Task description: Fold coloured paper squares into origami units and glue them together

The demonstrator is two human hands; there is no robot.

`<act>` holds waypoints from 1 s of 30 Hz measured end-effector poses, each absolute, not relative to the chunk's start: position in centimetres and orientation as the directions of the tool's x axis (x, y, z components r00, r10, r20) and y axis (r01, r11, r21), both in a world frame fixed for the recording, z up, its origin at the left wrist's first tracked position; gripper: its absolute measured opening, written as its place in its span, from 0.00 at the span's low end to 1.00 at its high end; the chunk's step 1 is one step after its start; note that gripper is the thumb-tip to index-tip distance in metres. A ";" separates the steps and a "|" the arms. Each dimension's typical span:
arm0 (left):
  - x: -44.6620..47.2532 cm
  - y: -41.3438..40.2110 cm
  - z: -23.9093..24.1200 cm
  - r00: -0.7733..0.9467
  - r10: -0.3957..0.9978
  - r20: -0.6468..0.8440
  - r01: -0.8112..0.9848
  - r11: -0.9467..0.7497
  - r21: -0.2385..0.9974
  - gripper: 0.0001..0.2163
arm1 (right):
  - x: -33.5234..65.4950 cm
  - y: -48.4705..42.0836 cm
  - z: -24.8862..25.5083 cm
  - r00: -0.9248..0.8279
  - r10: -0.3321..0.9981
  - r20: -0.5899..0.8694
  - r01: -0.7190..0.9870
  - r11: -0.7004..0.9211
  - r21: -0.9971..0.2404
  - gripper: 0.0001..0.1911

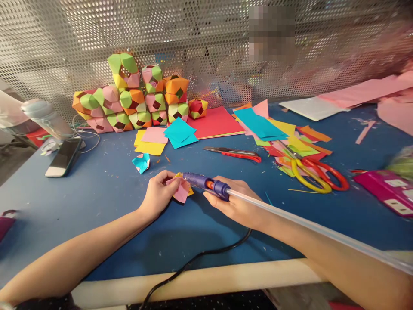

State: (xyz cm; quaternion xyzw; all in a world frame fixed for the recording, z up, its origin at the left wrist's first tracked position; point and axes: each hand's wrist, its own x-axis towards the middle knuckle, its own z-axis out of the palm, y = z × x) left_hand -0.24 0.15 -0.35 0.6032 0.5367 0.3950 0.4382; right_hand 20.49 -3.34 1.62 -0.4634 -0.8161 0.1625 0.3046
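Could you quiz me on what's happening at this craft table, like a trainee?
1. True or false: the right hand grips a glue gun.
2. What does the left hand hold?
3. Which lies nearer the stacked paper cubes: the phone or the scissors?

Key:
1. True.
2. A pink and yellow folded paper piece.
3. The phone.

Both forearms reach forward, left hand (158, 194) pinching with curled fingers, right hand (237, 204) closed in a grip.
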 end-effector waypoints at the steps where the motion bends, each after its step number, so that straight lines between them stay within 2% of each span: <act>1: -0.2 0.1 -0.4 0.115 0.993 0.005 0.303 -0.040 0.952 0.11 | 20.5 -3.4 1.6 -0.387 0.854 0.349 0.657 0.521 -0.545 0.07; 12: 0.0 -0.1 0.1 0.070 0.998 0.007 0.284 -0.026 0.958 0.10 | 20.5 -3.5 1.9 -0.374 0.872 0.316 0.658 0.490 -0.573 0.07; 21: 0.0 0.1 0.1 -0.011 1.000 0.003 0.197 -0.001 0.980 0.13 | 21.0 -1.7 1.2 -0.189 0.955 0.228 0.656 0.295 -0.695 0.16; 23: 0.0 0.2 0.2 -0.009 1.000 0.001 0.201 0.001 0.980 0.14 | 21.0 -0.5 0.4 -0.190 0.947 0.261 0.688 0.318 -0.653 0.18; 27: 0.1 0.2 0.3 -0.002 1.000 0.006 0.241 -0.005 0.971 0.15 | 20.8 1.3 -1.1 -0.206 0.936 0.287 0.812 0.327 -0.483 0.19; 30: 0.2 0.1 0.4 0.009 1.000 0.008 0.247 -0.010 0.969 0.14 | 20.9 1.6 -1.3 -0.209 0.945 0.250 0.833 0.306 -0.460 0.19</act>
